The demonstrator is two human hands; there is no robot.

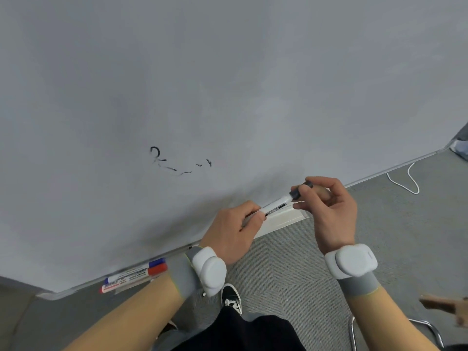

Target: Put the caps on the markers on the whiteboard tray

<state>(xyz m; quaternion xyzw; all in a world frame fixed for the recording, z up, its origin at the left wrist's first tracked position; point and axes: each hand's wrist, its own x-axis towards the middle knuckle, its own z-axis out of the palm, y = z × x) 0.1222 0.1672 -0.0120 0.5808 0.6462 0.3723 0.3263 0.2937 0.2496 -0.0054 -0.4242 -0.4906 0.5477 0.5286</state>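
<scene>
My left hand (pixel 236 230) grips the barrel of a white marker with a black label (pixel 277 204), held just above the whiteboard tray (pixel 281 221). At the marker's tip end, my right hand (pixel 329 210) pinches a black cap (pixel 296 192) between thumb and fingers. The cap sits over the tip; how far it is seated I cannot tell. Farther left on the tray lie a blue-capped marker (pixel 136 271) and a red-capped marker (pixel 134 279), side by side.
The whiteboard (pixel 228 84) fills the upper view, with a few black scribbles (pixel 162 160). Grey carpet (pixel 291 274) lies below. A white cable (pixel 409 182) trails on the floor at the right, and a chair's metal frame (pixel 354 333) stands at the lower right.
</scene>
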